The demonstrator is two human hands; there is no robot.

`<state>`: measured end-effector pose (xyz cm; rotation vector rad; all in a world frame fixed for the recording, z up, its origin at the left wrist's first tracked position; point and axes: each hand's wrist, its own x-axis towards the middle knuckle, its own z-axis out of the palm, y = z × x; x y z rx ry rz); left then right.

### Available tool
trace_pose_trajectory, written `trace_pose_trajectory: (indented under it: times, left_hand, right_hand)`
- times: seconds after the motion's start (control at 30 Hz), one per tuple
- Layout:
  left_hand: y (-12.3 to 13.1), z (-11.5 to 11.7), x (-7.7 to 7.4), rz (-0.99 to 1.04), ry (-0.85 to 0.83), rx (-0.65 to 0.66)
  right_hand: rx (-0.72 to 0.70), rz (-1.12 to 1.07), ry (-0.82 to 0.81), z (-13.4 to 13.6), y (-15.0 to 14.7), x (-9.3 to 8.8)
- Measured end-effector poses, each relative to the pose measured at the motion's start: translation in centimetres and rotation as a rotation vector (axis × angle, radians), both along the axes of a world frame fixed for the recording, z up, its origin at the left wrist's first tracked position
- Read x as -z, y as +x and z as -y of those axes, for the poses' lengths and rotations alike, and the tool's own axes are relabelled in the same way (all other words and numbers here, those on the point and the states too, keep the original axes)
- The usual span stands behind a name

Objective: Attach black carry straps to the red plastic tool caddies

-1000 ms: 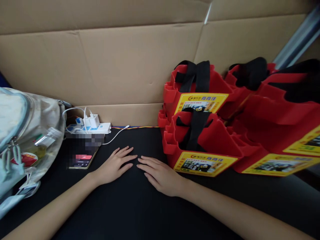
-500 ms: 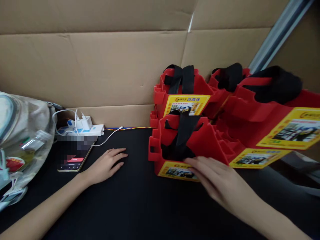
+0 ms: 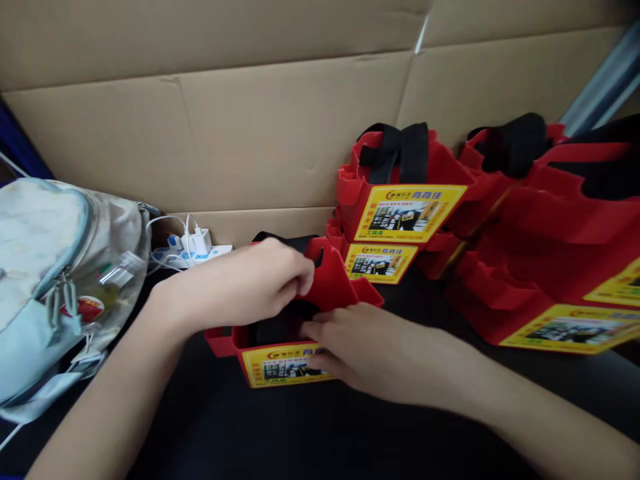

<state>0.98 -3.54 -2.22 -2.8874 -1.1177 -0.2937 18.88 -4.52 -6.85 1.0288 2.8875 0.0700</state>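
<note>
A red plastic tool box (image 3: 327, 283) with a yellow picture label on its front stands on the black tabletop before me. My right hand (image 3: 355, 343) is closed over its front rim, fingers inside and thumb against the label. Above the box's left part, my left hand (image 3: 285, 277) has its fingers curled together. Whatever those fingers hold, if anything, is hidden. A black strap (image 3: 273, 330) shows inside the box, below the left hand, and another stretch of it appears behind that hand.
More red tool boxes (image 3: 530, 267) with black straps are stacked at the right. To the left sits a pale backpack (image 3: 40, 267). Behind my left arm lies a power strip (image 3: 220, 251) with a white charger and cables. A cardboard wall (image 3: 250, 140) closes off the back.
The front tool box has shifted left, away from the stack, with my right hand on it. My left hand has left the tabletop and come over the box. The view has turned left.
</note>
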Motion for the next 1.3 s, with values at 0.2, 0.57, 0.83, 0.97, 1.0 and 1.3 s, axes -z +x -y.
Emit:
trace_pose_trajectory:
  times: [0.2, 0.57, 0.83, 0.97, 1.0, 1.3]
  left_hand:
    - [0.9, -2.5, 2.9, -0.335, -0.413, -0.083]
    - [0.1, -3.2, 2.8, -0.253, -0.34, -0.025]
    - [-0.8, -2.7, -0.5, 0.727, -0.28, -0.06]
    - [-1.4, -3.4, -0.3, 0.89, -0.173, -0.121]
    - [-1.8, -3.7, -0.2, 0.85, -0.112, -0.2]
    - [-1.3, -1.3, -0.8, 0.547, 0.45, -0.33]
  right_hand:
    - [0.038, 0.107, -0.175, -1.6, 0.6, -1.2]
    - [0.053, -0.232, -0.297, -2.7, 0.6, -1.4]
    - [0.111, -0.794, 0.083, -4.3, 0.6, -1.1]
    - [0.142, -0.763, -0.101, -4.9, 0.3, -0.6]
    - [0.143, -0.784, -0.166, -5.1, 0.3, -0.5]
    - [0.154, -1.129, -0.308, -6.3, 0.4, -0.6]
